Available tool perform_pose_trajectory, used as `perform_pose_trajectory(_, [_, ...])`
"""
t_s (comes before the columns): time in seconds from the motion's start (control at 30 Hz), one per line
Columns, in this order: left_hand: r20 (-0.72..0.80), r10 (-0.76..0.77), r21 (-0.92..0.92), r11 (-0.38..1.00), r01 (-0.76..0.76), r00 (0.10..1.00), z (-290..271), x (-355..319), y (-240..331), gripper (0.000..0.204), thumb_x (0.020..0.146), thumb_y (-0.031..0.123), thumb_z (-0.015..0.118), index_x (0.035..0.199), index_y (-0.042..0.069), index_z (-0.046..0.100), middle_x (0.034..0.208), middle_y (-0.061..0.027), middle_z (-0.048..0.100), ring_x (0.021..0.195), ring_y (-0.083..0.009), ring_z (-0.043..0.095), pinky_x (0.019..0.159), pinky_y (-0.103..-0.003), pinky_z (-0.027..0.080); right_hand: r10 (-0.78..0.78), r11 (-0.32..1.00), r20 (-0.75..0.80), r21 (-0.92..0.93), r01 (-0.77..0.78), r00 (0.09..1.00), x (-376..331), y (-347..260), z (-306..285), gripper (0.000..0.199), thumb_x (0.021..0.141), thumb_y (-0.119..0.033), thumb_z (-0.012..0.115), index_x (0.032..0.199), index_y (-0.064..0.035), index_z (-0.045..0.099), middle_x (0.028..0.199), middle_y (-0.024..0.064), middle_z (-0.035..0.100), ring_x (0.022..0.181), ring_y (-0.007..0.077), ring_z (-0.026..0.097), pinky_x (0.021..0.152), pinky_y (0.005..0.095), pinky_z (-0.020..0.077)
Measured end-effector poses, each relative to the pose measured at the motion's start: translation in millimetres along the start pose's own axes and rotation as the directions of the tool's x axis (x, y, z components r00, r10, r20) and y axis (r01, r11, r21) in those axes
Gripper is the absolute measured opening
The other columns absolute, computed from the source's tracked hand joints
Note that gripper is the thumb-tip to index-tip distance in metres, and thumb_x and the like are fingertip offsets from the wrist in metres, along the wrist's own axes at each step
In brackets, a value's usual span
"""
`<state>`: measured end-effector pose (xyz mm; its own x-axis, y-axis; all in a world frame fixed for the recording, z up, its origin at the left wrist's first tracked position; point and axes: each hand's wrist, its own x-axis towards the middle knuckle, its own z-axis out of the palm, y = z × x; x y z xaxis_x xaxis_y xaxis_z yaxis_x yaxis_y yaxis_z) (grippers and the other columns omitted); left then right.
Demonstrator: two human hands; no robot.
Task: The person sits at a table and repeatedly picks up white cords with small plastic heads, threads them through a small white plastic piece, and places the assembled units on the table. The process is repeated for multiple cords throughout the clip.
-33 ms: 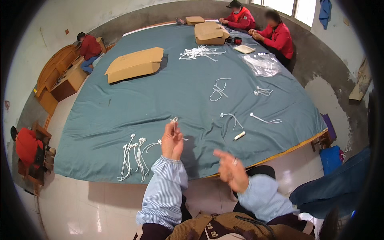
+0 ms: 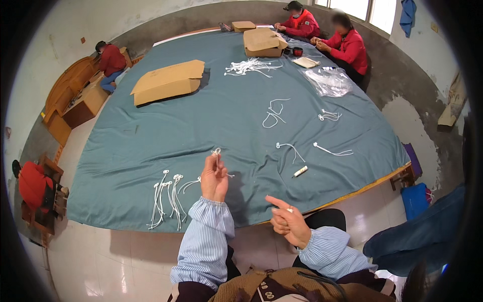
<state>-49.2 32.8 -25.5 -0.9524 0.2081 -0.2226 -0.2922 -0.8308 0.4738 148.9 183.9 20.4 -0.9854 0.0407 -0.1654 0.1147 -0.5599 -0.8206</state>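
My left hand (image 2: 215,177) is raised over the near part of the cloth-covered table. Its fingertips pinch a knotted white cord (image 2: 216,151), with a small loop standing up above them. To its right, by the table's near edge, my right hand (image 2: 291,224) has the index finger stretched out and the other fingers curled in. A small whitish bit shows near its thumb; what it is I cannot make out. Beside my left forearm lie several knotted white cords (image 2: 174,194) with long tails. A short cream-coloured tube (image 2: 300,171) rests on the cloth beyond my right hand.
Across the green-blue cloth (image 2: 211,121) lie more cords (image 2: 329,150), a loose tangle (image 2: 274,113) and a white pile (image 2: 251,67). Cardboard boxes (image 2: 168,83) and a clear plastic bag (image 2: 329,83) are farther off. Two people in red (image 2: 347,50) work at the far right; others sit at left.
My right hand has turned slightly and its fingers have curled in more, with the index finger now standing out. The left hand keeps its pinch on the cord, almost in place.
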Motion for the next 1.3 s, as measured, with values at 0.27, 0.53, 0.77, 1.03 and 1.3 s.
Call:
perform_pose_trajectory(0.27, [0.027, -0.028, -0.04, 0.999, 0.029, 0.999, -16, 0, 4, 0.013, 0.091, 0.013, 0.067, 0.101, 0.005, 0.064, 0.091, -0.0022, 0.065, 0.067, -0.0101, 0.048, 0.051, -0.023, 0.035, -0.435, 0.704, -0.002, -0.624, 0.339, 0.9, 312, -157, 7, 0.017, 0.079, -0.014, 0.063, 0.089, -0.0046, 0.052, 0.063, 0.0051, 0.054, 0.048, 0.016, 0.049, 0.04, 0.0338, 0.0364])
perform_pose_trajectory(0.53, [-0.016, -0.035, -0.009, 0.999, 0.035, 0.999, -18, 1, 7, 0.014, 0.09, 0.012, 0.068, 0.101, 0.004, 0.064, 0.093, -0.0042, 0.066, 0.068, -0.0108, 0.049, 0.051, -0.024, 0.036, -0.89, 0.126, 0.085, -0.898, 0.421, 0.447, 374, -305, 42, 0.049, 0.075, -0.025, 0.07, 0.106, 0.0088, 0.053, 0.08, 0.0217, 0.065, 0.076, 0.031, 0.064, 0.067, 0.0401, 0.0487])
perform_pose_trajectory(0.77, [-0.032, -0.034, 0.0, 0.999, 0.034, 0.999, -18, 2, 8, 0.012, 0.089, 0.01, 0.068, 0.097, 0.004, 0.062, 0.091, -0.0041, 0.065, 0.067, -0.0108, 0.05, 0.05, -0.024, 0.037, -0.589, 0.761, 0.032, -0.315, 0.568, 0.807, 305, -203, 7, 0.037, 0.089, -0.011, 0.065, 0.119, -0.0106, 0.044, 0.063, -0.004, 0.045, 0.047, 0.0052, 0.041, 0.039, 0.0231, 0.0272])
perform_pose_trajectory(1.03, [-0.032, -0.047, 0.029, 0.998, 0.048, 0.998, -17, -1, 6, 0.011, 0.09, 0.01, 0.067, 0.098, 0.003, 0.062, 0.091, -0.0038, 0.065, 0.066, -0.0101, 0.049, 0.05, -0.023, 0.036, -0.052, 0.997, 0.099, -0.048, 0.057, 0.994, 128, -52, -5, 0.055, 0.093, -0.009, 0.059, 0.144, -0.0066, 0.038, 0.061, -0.0078, 0.033, 0.048, 0.0031, 0.027, 0.043, 0.022, 0.0199])
perform_pose_trajectory(1.3, [-0.041, -0.043, 0.076, 0.996, 0.046, 0.998, -15, -5, 2, 0.012, 0.091, 0.011, 0.067, 0.099, 0.004, 0.062, 0.091, -0.0036, 0.064, 0.066, -0.0099, 0.047, 0.051, -0.023, 0.035, 0.093, 0.995, 0.127, -0.049, -0.088, 0.987, 98, -31, -9, 0.053, 0.094, -0.009, 0.058, 0.143, -0.0067, 0.039, 0.06, -0.0088, 0.031, 0.048, 0.002, 0.025, 0.044, 0.0214, 0.0192])
